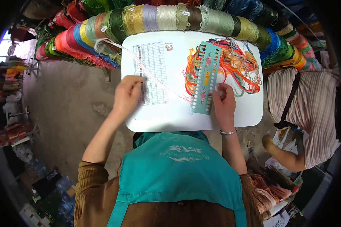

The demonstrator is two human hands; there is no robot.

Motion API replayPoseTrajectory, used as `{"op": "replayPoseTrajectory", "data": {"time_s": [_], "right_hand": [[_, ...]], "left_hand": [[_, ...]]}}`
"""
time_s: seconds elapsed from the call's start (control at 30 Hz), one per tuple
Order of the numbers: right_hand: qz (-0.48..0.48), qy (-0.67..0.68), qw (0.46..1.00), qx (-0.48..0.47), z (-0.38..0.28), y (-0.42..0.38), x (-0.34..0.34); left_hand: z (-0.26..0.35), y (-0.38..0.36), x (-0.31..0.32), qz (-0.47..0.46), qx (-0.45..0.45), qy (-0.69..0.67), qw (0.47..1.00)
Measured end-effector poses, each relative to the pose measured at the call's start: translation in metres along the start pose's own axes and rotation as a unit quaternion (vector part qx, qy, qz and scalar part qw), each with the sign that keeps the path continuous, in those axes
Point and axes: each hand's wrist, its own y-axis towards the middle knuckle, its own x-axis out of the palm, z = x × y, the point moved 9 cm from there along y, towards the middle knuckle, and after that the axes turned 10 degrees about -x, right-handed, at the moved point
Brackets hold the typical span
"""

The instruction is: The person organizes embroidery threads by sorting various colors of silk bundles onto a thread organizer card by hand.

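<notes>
A teal card with punched holes, an embroidery thread card [207, 73], lies at a slant on the white board [178, 117], with orange, red and grey threads looped through its upper holes. At its lower right edge, my right hand [225, 104] is closed, its thumb and finger pinching the edge. A pale pink thread [152, 75] stretches from the upper left across a printed chart [151, 90] to the card's lower left holes. Over the chart's left side, my left hand [127, 94] has its fingers curled together. Whatever it may hold is hidden.
A tangle of orange and red threads [250, 85] covers the board's right side. Skeins in many colours [166, 17] hang on a rail behind the board. To the right, a person in a striped shirt [307, 102] reaches toward papers and pinkish skeins [267, 191].
</notes>
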Motion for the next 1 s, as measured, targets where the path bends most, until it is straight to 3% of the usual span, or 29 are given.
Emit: {"op": "replayPoseTrajectory", "data": {"time_s": [0.03,0.13,0.17,0.2,0.5,0.57,0.6,0.73,1.0], "right_hand": [[-0.001,0.002,1.0,0.001,-0.005,0.001,0.001],[0.022,-0.049,0.998,-0.01,-0.022,0.002,0.006],[0.036,-0.132,0.987,-0.085,-0.032,0.004,0.009],[0.049,-0.212,0.963,-0.16,-0.046,0.004,0.013],[-0.003,-0.209,0.971,-0.118,-0.048,0.019,0.024],[0.023,-0.23,0.957,-0.174,-0.051,0.016,0.026],[0.051,-0.251,0.94,-0.226,-0.057,0.012,0.027],[0.002,-0.248,0.943,-0.222,-0.045,0.004,0.042],[0.037,-0.252,0.933,-0.256,-0.052,-0.001,0.041]], "left_hand": [[0.017,-0.008,0.007,-0.005,0.069,0.036,0.997],[0.035,-0.029,0.034,-0.031,0.137,0.07,0.988],[0.039,-0.034,0.043,-0.037,0.182,0.1,0.978],[0.039,-0.037,0.05,-0.041,0.185,0.127,0.974],[0.045,-0.04,0.06,-0.039,0.171,0.227,0.958],[0.043,-0.035,0.059,-0.05,0.179,0.22,0.958],[0.038,-0.029,0.058,-0.066,0.166,0.218,0.96],[0.018,0.014,0.037,-0.072,0.125,0.217,0.965],[-0.01,0.107,-0.001,-0.052,0.126,0.196,0.971]]}}
